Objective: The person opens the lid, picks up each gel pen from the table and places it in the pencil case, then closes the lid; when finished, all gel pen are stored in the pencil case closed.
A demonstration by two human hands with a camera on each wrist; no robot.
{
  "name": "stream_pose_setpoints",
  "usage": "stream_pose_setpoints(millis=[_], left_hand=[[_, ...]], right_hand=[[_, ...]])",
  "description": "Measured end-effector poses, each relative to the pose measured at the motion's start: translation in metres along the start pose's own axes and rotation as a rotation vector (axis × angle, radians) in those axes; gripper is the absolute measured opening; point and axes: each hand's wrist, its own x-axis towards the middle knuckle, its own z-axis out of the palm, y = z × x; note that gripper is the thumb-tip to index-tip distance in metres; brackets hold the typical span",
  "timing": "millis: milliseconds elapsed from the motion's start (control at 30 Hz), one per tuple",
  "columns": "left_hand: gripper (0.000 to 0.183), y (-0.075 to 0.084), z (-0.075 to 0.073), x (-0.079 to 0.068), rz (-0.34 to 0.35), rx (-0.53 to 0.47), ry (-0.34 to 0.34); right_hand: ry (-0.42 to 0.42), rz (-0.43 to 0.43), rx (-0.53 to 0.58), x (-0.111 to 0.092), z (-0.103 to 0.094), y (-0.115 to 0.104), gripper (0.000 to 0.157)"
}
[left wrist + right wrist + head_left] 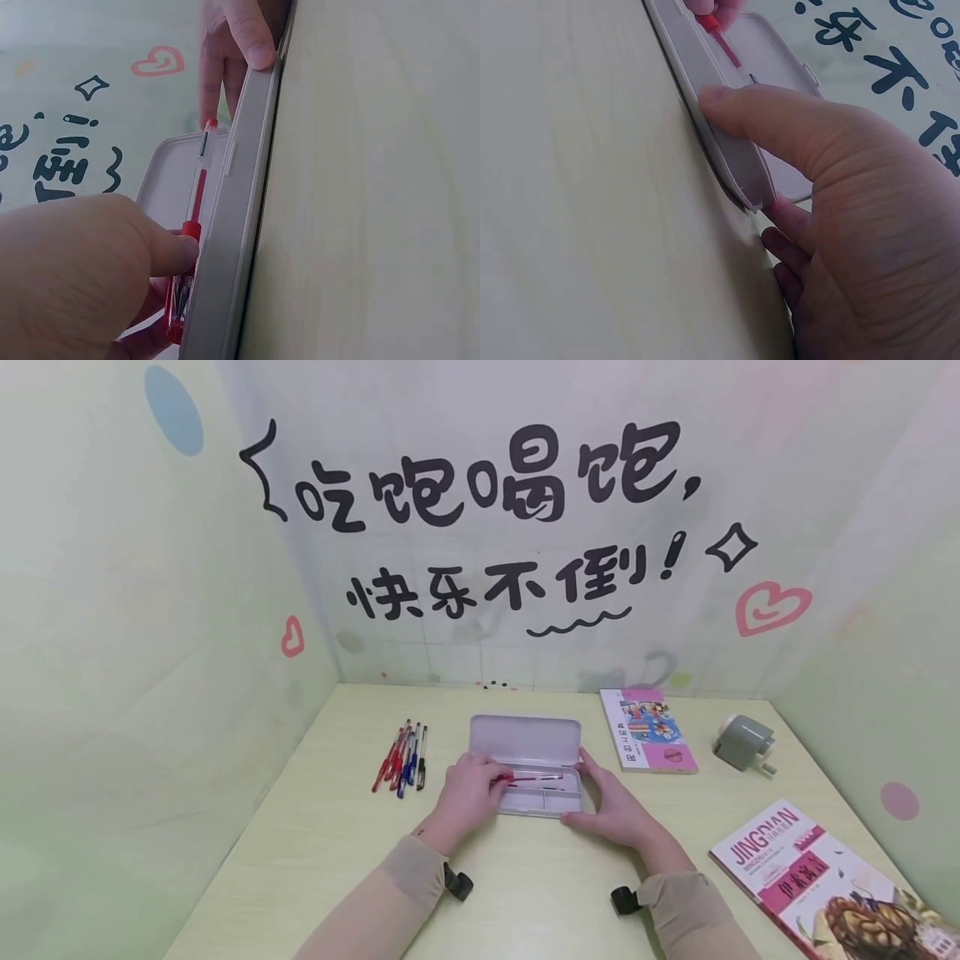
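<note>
Near the middle of the desk (300,860), a pale pencil case (521,800) is lying open, its lid (525,739) leaning back toward the wall (450,427). The person's left hand (468,789) is pinching a red pen (536,778) between thumb and fingers, and the pen is stretching lengthwise along the rear compartment; I cannot tell whether it is touching the bottom. That same hand is blocking my view of the case's left end. The right hand (618,806) is gripping the opposite end, its thumb pressing the front wall while its fingers are curling around behind.

Off to the person's left, well apart from the case, a loose bunch of red, blue and black pens (403,760) is lying on the bare wood. Beyond the right hand, a pink book (648,731) is lying flat near the wall, with a grey crank sharpener (742,743) sitting just beside it. Closer to the person, a bigger illustrated book (832,893) is lying askew by the right forearm, running out past the corner of what I am seeing. Nothing is standing between the hands and the case.
</note>
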Motion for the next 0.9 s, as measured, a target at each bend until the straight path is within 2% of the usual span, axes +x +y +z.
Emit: stream_pose_setpoints(millis=[300,900], left_hand=[[0.019,-0.0004,0.0033,-0.0013,0.012,0.040,-0.002],[0.025,-0.0006,0.0034,-0.0030,0.004,0.014,0.008]], right_hand=[[-0.004,0.019,0.014,0.0000,0.0007,0.0003,0.128],[-0.010,0.026,0.016,-0.0005,0.0008,0.0005,0.129]])
